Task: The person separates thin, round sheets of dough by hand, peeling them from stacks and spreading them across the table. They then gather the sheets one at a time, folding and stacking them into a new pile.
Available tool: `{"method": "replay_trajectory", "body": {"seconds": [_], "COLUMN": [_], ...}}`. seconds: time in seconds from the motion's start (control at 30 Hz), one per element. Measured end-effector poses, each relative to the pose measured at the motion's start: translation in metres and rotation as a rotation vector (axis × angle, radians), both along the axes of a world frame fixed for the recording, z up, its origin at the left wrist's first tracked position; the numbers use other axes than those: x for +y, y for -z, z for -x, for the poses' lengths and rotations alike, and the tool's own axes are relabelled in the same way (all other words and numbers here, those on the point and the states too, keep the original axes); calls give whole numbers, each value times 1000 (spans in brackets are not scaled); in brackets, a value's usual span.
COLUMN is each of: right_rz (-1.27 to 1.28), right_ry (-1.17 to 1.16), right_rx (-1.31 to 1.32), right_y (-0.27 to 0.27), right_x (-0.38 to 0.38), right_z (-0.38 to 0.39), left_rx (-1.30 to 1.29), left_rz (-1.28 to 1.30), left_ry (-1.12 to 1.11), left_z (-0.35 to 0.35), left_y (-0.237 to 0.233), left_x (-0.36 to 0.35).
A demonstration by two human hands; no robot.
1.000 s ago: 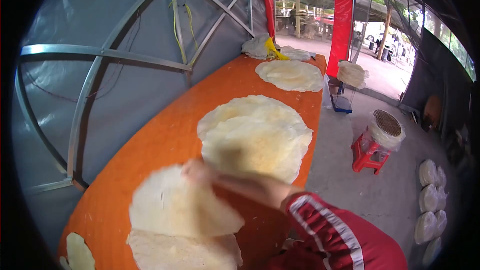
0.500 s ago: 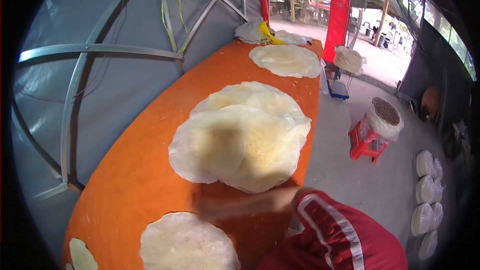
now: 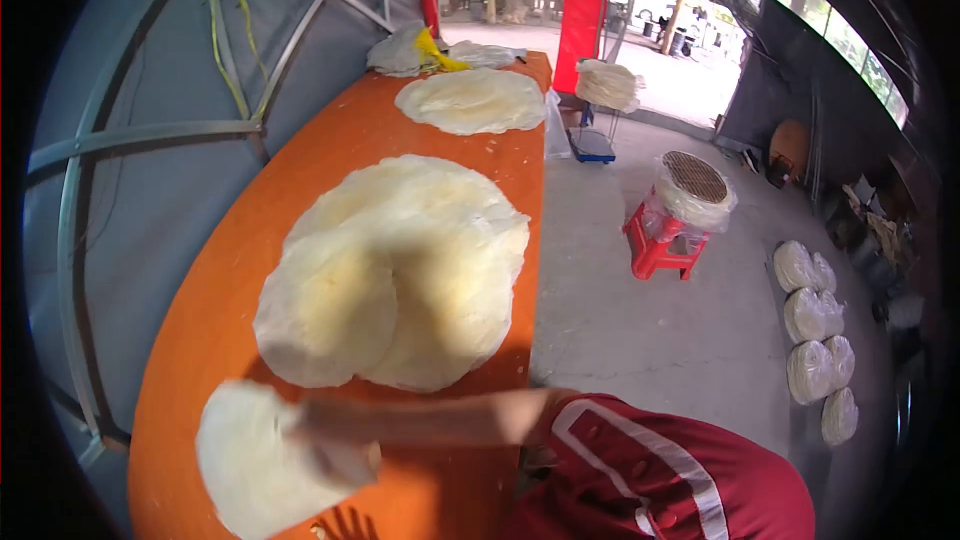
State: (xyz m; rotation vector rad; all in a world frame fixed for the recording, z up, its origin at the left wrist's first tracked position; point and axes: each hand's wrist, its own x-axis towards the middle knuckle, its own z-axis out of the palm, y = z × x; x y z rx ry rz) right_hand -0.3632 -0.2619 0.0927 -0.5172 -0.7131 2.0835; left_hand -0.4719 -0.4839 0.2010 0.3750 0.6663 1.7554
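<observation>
My right hand (image 3: 335,435), blurred by motion, reaches left from a red sleeve and grips the right side of a thin, pale flatbread (image 3: 255,465). This flatbread looks partly raised off the orange table (image 3: 215,310). Low in the view, the spread fingers of my left hand (image 3: 345,523) show just beside its lower edge; the rest of that hand is cut off. Beyond my right arm lies a wide pile of overlapping flatbreads (image 3: 400,270), with a shadow across it.
More flatbread (image 3: 470,101) and crumpled plastic with a yellow piece (image 3: 436,52) occupy the table's far end. On the floor to the right stand a blue scale (image 3: 592,146), a red stool (image 3: 662,245) with a wrapped round rack, and several bagged stacks (image 3: 808,315).
The view has swung right, so the scene sits further left. My right hand has taken hold of the near flatbread and shifted it slightly away from me. Left-hand fingers have come into view.
</observation>
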Motion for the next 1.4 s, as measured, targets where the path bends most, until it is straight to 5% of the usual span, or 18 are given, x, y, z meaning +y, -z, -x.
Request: {"method": "replay_trajectory", "body": {"seconds": [0.03,0.13,0.2,0.27,0.33,0.4,0.53,0.6,0.77,0.8,0.83,0.9,1.0,1.07,1.2,1.3,1.4], "right_rz": [-90,-344,-460,-279,-255,38,-246,-131,-755,-969,-914,-562,-677,-503,-384,-236,-358], "right_ry": [39,157,184,415,373,365,414,439,269,410,356,191,243,444,424,442,291], "right_rx": [-100,-408,-573,-598,-1339,-1174,-652,-638,-1039,-885,-811,-228,-160,-411,-697,-1622,-1955], "right_y": [-26,-88,-72,-15,7,30,80,46,-65,-74,-113,-163,-209,-214,-110,-43,-28], "right_x": [20,33,43,53,37,24,24,36,123,150,162,184,181,161,192,179,161], "right_z": [-24,-115,-172,-211,-240,-259,-273,-256,-217,-208,-197,-183,-201,-232,-323,-351,-333], "left_rx": [-9,-36,-57,-75,-87,-97,-57,-48,-54,-79,-80,-90,-98,-92,-58,-48,-50], "left_rz": [-7,-22,-22,-13,-1,29,174,127,149,149,154,126,128,124,124,138,194], "left_ry": [37,148,217,282,335,341,145,142,84,79,72,79,69,74,48,14,-49], "left_z": [30,42,32,19,2,-11,-1,-7,-24,-27,-30,-37,-41,-41,-40,-38,-33], "left_y": [49,82,89,99,101,107,108,115,114,113,111,107,113,117,113,109,111], "left_x": [-12,7,31,58,75,82,39,45,52,54,56,58,58,57,56,53,42]}}
